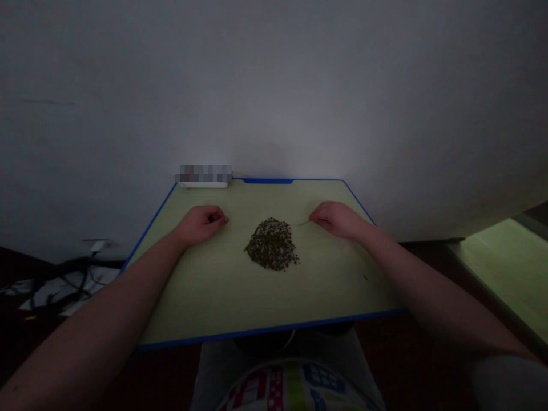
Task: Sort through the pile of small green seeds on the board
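Note:
A loose pile of small dark green-brown and pale grains [272, 245] lies mid-table; I cannot tell whether they are beads or seeds. To its left rests my left hand [203, 224], thumb and fingers pinched together; what they hold, if anything, is too small to make out. On the other side, my right hand [337, 219] is closed in a pinch on a thin needle-like stick [305, 222], whose free tip points left toward the pile. Neither hand touches the grains.
The pale table [205, 308] has a blue edge and stands against a grey wall [274, 91]. A white box [205, 184] sits at the back left corner. One small dark speck [365, 277] lies at right. Cables [60, 279] are on the floor at left.

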`<state>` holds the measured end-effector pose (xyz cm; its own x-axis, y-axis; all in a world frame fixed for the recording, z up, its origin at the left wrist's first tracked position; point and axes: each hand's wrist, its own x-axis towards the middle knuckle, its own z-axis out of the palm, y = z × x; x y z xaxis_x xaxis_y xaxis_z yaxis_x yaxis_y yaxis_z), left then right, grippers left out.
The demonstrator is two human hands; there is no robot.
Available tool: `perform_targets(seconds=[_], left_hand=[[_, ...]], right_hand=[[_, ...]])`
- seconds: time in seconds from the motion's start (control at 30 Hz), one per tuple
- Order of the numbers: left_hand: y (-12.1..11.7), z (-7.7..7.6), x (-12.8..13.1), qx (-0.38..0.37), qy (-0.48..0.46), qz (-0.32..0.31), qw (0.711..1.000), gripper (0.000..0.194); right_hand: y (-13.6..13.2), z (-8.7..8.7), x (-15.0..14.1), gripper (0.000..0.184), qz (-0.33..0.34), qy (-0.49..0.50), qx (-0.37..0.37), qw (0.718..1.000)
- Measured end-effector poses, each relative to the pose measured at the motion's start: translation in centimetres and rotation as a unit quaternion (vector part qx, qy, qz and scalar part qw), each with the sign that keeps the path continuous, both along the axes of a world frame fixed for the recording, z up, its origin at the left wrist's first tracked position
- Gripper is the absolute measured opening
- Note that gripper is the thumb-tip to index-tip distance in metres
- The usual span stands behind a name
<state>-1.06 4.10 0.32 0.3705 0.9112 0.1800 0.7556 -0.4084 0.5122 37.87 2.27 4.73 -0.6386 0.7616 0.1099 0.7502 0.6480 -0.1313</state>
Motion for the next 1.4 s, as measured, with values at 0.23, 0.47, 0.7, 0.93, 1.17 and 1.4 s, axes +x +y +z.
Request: perform_targets(seconds=[0.23, 0.47, 0.7, 0.93, 1.17, 1.4], left_hand=[[0.0, 0.0, 0.1, -0.002, -0.008, 0.002, 1.000, 0.034], [0.2, -0.3, -0.1, -0.002, -0.014, -0.002, 1.000, 0.034], [0.0, 0.0, 0.0, -0.001, -0.007, 0.001, 1.000, 0.033], [0.2, -0.3, -0.2, -0.009, -0.015, 0.000, 1.000, 0.034], [-0.1, 0.1, 0.1, -0.004, -0.018, 0.000, 1.000, 0.033], [-0.1, 0.3, 0.3, -0.007, -0.013, 0.004, 1.000, 0.033]], right_hand=[[0.9, -0.8, -1.1, 0.028, 0.044, -0.012, -0.001, 0.999], [0.1, -0.2, -0.5, 0.028, 0.082, 0.009, -0.031, 0.996], [-0.9, -0.2, 0.6, 0.026, 0.075, 0.022, -0.045, 0.996], [0.4, -0.5, -1.4, 0.027, 0.065, 0.010, -0.025, 0.998], [0.0, 0.5, -1.7, 0.028, 0.092, 0.004, -0.061, 0.994], [-1.2, 0.7, 0.8, 0.027, 0.103, 0.019, -0.084, 0.991]])
